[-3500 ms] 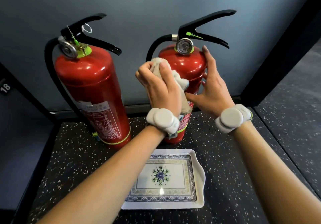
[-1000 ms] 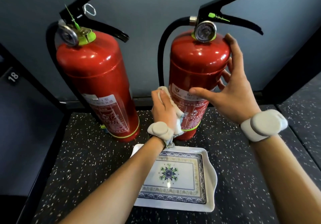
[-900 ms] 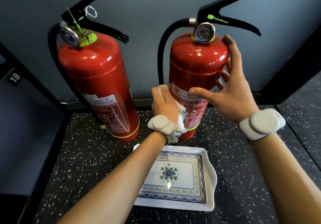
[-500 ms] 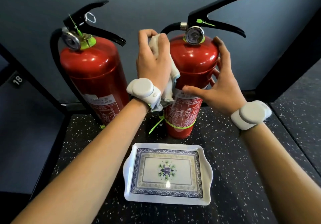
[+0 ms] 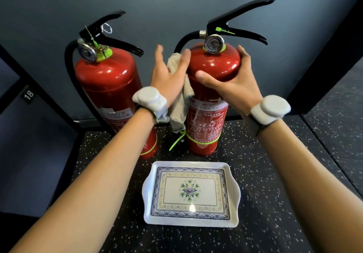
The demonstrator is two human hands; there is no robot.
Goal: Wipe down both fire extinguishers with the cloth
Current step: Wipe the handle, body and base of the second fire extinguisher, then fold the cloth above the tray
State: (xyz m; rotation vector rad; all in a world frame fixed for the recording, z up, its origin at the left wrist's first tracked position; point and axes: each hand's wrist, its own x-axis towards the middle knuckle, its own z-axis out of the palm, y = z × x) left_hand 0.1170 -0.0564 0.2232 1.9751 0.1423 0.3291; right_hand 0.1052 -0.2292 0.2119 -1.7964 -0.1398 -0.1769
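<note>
Two red extinguishers stand upright on a speckled dark shelf, left extinguisher (image 5: 110, 88) just beside the right extinguisher (image 5: 211, 99). A patterned tray (image 5: 191, 194) sits in front (nothing on it). Left hand (image 5: 169, 76), fingers spread flat, presses the cloth (image 5: 179, 103) against the right one's side; right hand (image 5: 233, 84) wraps its shoulder. Label text is too blurry; a wall tag (image 5: 29, 95) reads 18.

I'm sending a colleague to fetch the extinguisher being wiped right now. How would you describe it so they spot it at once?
On the black speckled floor, against the grey wall, stand two red fire extinguishers. Take the right-hand one, directly behind the white patterned tray. Unlike its neighbour, its round gauge faces forward, a beige cloth hangs on its left side, and a green tie rings its base.
</note>
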